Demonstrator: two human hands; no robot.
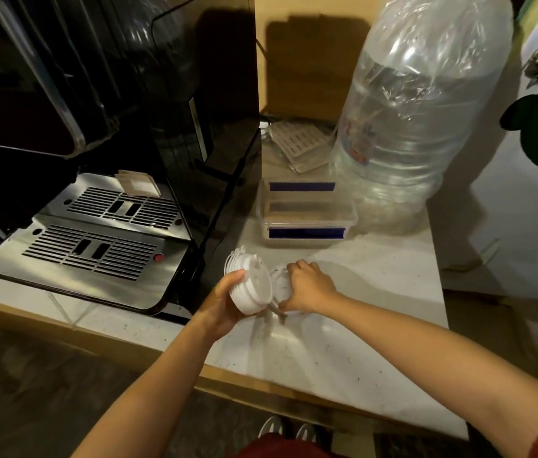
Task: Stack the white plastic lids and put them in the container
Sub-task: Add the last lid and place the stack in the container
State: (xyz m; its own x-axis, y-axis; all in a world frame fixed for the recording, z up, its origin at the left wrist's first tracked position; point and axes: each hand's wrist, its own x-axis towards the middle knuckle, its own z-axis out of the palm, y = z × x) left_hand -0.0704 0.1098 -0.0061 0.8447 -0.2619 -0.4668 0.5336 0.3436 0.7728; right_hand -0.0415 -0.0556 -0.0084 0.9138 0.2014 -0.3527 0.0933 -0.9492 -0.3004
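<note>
My left hand [219, 304] grips a stack of white plastic lids [249, 282], held on edge above the counter's front part. Right beside it, my right hand [309, 285] is closed on a single white lid [280, 285], pressed close to the stack's open face. The hand hides most of that lid. A clear plastic container [307, 213] with blue clips stands on the counter behind the hands, its lid on.
A black coffee machine [128, 127] with a steel drip tray [89, 249] fills the left. A large water bottle in a plastic bag [419, 120] stands at the back right. A white counter [343, 342] runs to a wooden front edge. Packets [297, 140] lie behind the container.
</note>
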